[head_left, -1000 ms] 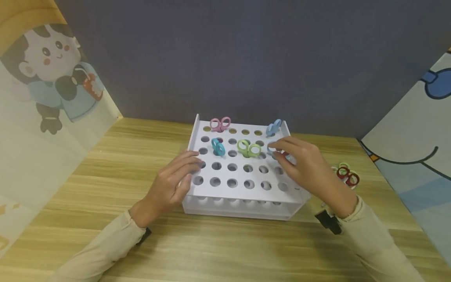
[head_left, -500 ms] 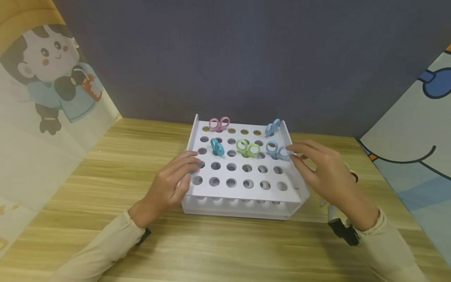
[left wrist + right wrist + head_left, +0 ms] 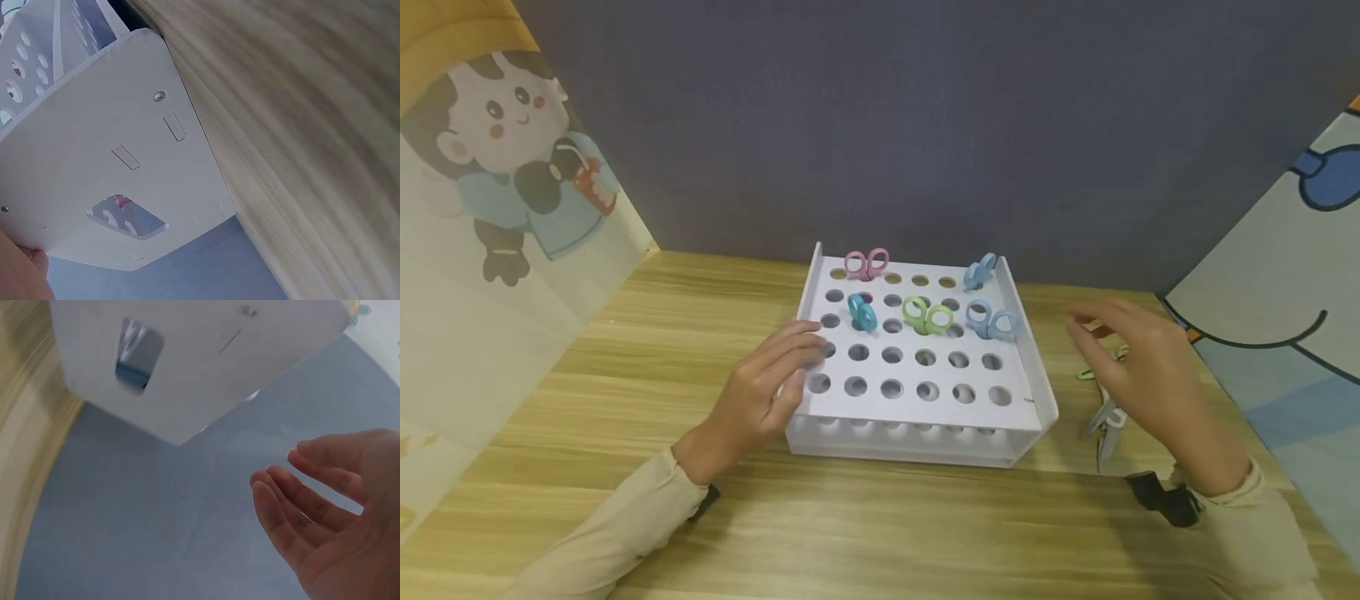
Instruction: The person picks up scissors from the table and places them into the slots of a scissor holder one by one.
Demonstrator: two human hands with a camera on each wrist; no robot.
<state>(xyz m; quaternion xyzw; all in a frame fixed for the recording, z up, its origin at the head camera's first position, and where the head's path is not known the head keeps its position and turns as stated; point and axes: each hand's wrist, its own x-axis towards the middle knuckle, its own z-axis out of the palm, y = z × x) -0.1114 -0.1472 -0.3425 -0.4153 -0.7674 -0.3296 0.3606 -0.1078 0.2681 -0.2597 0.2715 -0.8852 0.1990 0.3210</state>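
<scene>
A white rack with rows of round holes stands on the table. Pink scissors, teal scissors, green scissors and two light blue pairs stand in it, handles up. My left hand rests on the rack's left edge, fingers relaxed; in the left wrist view its fingertips touch the side panel. To the right of the rack, my right hand hovers with nothing in it; the right wrist view shows its fingers loosely bent and apart.
More scissors lie on the wooden table right of the rack, partly hidden under my right hand. A dark panel rises behind the rack, with cartoon-printed panels on both sides.
My right hand has let go of the light blue scissors at the rack's right side and moved right, over the loose scissors. The left hand has stayed in place.
</scene>
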